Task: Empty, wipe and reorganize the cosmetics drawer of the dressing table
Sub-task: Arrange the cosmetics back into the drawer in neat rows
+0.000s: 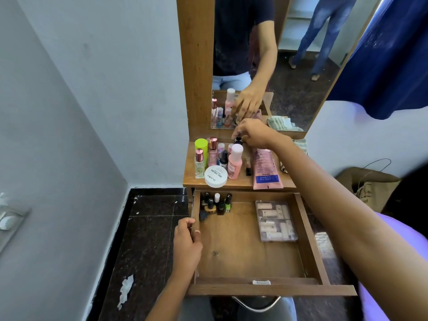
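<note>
Bare wood runs down the middle and front of the open drawer (310, 239). Nail polish bottles (216, 203) crowd its back-left corner, a clear plastic box (275, 221) its right. Standing bottles (215, 156) and a pink tube (265, 169) pack the tabletop (288, 183).

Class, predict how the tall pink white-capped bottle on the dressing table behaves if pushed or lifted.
The pink bottle stands tall and narrow, so a sideways push would probably tip it. It would likely knock the white jar close beside it. It looks plastic, so probably light.
</note>
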The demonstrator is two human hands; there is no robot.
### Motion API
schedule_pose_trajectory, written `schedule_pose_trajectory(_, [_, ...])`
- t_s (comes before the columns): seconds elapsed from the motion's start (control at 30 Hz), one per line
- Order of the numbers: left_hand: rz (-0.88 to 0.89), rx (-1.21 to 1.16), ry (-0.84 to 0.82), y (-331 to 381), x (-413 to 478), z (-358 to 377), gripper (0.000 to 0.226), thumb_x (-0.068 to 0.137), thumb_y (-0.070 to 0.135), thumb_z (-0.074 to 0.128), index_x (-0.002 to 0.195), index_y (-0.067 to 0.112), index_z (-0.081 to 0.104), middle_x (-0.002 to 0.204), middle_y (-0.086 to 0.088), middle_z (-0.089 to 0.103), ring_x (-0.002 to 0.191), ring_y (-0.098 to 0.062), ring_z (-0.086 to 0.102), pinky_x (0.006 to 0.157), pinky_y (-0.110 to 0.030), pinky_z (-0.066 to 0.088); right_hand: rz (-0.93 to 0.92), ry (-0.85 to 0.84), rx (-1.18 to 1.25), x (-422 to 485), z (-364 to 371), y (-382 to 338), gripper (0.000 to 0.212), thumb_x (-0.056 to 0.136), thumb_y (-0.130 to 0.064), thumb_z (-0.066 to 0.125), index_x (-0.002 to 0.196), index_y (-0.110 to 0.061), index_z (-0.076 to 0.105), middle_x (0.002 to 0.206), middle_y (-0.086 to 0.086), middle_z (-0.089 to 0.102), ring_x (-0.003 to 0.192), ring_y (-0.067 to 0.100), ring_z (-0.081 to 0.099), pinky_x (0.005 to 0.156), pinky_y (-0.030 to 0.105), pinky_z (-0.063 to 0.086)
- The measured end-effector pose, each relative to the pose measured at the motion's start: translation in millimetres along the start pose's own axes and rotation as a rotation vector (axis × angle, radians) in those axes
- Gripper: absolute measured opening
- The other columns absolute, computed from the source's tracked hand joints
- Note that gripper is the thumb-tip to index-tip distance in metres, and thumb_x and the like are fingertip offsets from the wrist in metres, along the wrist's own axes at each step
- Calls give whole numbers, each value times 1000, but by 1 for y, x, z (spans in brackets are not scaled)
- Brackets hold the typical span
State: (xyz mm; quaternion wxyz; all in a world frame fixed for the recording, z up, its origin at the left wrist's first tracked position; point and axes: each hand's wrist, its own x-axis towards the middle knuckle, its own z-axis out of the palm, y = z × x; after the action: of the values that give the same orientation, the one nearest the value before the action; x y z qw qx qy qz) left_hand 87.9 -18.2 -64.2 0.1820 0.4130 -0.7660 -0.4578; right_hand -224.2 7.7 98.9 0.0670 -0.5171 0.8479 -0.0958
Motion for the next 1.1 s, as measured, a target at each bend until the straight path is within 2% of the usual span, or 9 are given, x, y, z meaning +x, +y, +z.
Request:
schedule_pose_trajectory(0.1, [-5, 0, -2, 0, 0, 1, 30, 91, 5, 56, 117, 17, 49, 115, -1, 50, 95, -8, 54, 71, -11, 42, -26, -50, -78, -5, 1, 0, 40, 84, 1, 58, 116, -22, 65, 132, 7, 45, 121, 25, 42, 97, 31, 35])
schedule_pose_trajectory(0.23, [-3, 3, -1, 0, 0, 1, 30, 91, 5, 56, 117, 17, 49, 116, -2, 51, 94, -8, 54, 70, -11, 42, -66, -42, -238, -9, 4, -2, 38, 81, -16, 71, 118, -26, 63, 145, 7, 34, 129, 27, 29, 106, 42, 29])
schedule_pose_trajectory(0.4, [0, 9, 0, 2, 0, 0, 29, 91, 4, 54, 117, 15, 49, 116, -2, 50, 91, -4, 50, 65, -7, 39, -101, 106, -349, -18, 2, -3, 36, 81, -24, 72, 115, -22, 64, 134, 6, 41, 126, 29, 29, 102, 44, 34])
schedule_pose_trajectory(0.53, [-1, 2, -2, 1, 0, 0, 29, 91, 4, 54, 118, 15, 49, 118, -2, 50, 95, -5, 51, 69, -8, 39, -54, 295, -214, -46, -5, 2, 27, 81, -16, 71, 107, -17, 66, 123, 8, 49, 118, 32, 35, 97, 41, 35])
schedule_pose_trajectory(0.67, [-2, -3, -4, 1, 0, 0, 29, 91, 4, 54, 117, 16, 49, 117, -2, 50, 95, -5, 51, 69, -9, 39, 59, 466, 45, -97, -11, 0, 21, 85, -8, 64, 106, -9, 62, 113, 10, 55, 105, 23, 43, 85, 25, 32])
schedule_pose_trajectory(0.8, [6, -3, -5, 2, -1, 0, 28, 92, 5, 54, 117, 16, 49, 117, 0, 49, 94, -3, 49, 68, -7, 39, 199, 596, 262, -164, 3, -24, 18, 87, -12, 65, 104, -12, 60, 99, 3, 61, 88, 14, 55, 73, 15, 39])
schedule_pose_trajectory(0.87, [13, -6, -6, 2, -1, -1, 28, 91, 4, 54, 117, 16, 49, 117, -1, 49, 96, -5, 50, 71, -9, 39, 270, 519, 365, -185, 23, -44, 15, 86, -15, 67, 98, -19, 59, 92, -3, 61, 80, 11, 57, 68, 12, 40])
schedule_pose_trajectory(0.93, [12, -12, -7, 1, -1, -2, 27, 91, 4, 54, 115, 17, 49, 116, -2, 50, 96, -8, 52, 75, -14, 41, 319, 331, 425, -191, 52, -63, 13, 84, -16, 69, 93, -20, 61, 89, -7, 63, 79, 8, 60, 67, 14, 45])
schedule_pose_trajectory(1.1, [22, -10, -7, 2, -2, -3, 25, 91, 3, 53, 114, 15, 49, 115, -4, 50, 96, -12, 52, 77, -17, 40, 303, 19, 380, -165, 133, -82, 14, 81, -20, 68, 95, -18, 64, 98, 0, 61, 91, 19, 58, 80, 33, 49])
